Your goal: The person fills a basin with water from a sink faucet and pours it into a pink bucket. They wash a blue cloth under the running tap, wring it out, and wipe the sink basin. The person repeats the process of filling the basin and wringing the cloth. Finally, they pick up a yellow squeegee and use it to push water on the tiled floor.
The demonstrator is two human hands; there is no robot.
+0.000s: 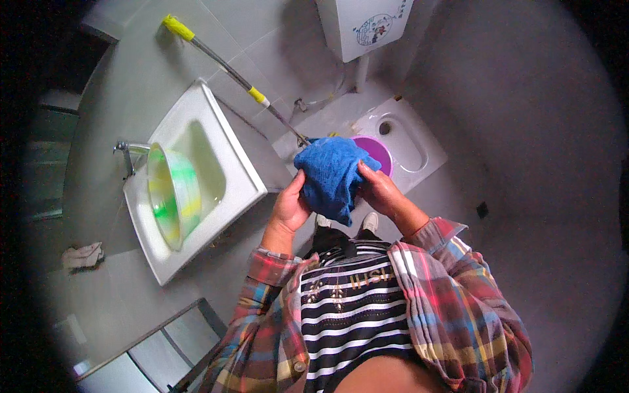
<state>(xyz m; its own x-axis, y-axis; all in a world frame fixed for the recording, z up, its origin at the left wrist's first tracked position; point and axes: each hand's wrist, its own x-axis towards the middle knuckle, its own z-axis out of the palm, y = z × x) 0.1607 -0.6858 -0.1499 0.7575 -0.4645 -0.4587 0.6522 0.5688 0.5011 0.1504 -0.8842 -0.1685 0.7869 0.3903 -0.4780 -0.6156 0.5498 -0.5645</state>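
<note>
A bunched blue cloth [329, 172] is held up in front of my body between both hands. My left hand [291, 202] grips its left side, thumb on top. At its right side my right hand [381, 189] pinches it, thumb on top too; the fingers beneath are partly hidden by the cloth. Behind the cloth, and partly covered by it, a purple plastic basin [381, 154] stands at the edge of a white squat toilet [413, 142].
To the left is a white washbasin [241, 162] with a metal tap [132, 147] and a tilted green, yellow and white plastic bowl [184, 196] in it. A long-handled pole [226, 66] leans beyond. A white cistern [366, 29] hangs above the toilet. A floor drain [482, 210] lies at right.
</note>
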